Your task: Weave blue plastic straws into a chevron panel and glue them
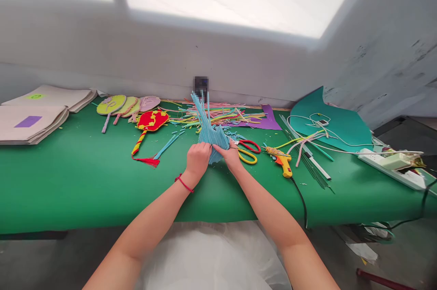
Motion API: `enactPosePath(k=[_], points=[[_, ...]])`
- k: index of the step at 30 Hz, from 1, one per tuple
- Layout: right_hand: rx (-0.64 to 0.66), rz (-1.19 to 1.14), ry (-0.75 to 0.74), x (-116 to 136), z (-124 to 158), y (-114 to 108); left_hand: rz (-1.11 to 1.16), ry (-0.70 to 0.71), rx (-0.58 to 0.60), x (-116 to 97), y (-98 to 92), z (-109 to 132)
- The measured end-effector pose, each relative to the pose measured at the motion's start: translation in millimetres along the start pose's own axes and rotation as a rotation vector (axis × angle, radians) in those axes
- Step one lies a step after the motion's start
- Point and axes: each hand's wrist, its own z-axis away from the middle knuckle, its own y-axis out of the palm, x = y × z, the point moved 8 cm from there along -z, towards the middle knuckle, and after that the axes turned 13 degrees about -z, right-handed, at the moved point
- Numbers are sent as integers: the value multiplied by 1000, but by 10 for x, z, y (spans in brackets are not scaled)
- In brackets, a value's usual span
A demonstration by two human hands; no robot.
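A bundle of light-blue pipe cleaners (209,131) is held upright over the table, its long ends fanning toward the wall. My left hand (198,159), with a red string bracelet at the wrist, is closed on the bundle's left side. On the right side my right hand (229,154) grips it too, thumb pressed against the stems. A thin dark wire seems to stick out by the right fingers. Scissors (248,157) with one red and one yellow handle lie just right of that hand, their blades partly hidden. Short blue cut pieces (237,136) lie behind.
Pipe cleaners in many colours (221,114) are heaped by the wall. A red fan (152,120) and several paler fans (112,104) lie left, near stacked boards (27,119). To the right are a yellow glue gun (286,165), teal sheet (336,124) and power strip (389,169).
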Motion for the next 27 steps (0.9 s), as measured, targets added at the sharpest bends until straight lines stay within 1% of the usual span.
enactPosePath(k=[7,12,17,22,24,27], points=[[-14,-13,-6,-17,-7,-11,-18,-5,-7,1,-26,-18],[-17,-58,-22,22,2,16,1,-12,-57,12,-85,-21],[-35,-73,-27,71,10,21,27,-11,-112,21,-100,-19],[-42,-65,-37,72,26,13,52,15,-89,0,-89,-11],[-60,-66,-43,61,9,-17,119,45,-67,-19,-62,-13],[-116,-107,-35,63,-50,-114,335,43,-79,16,-23,-39]])
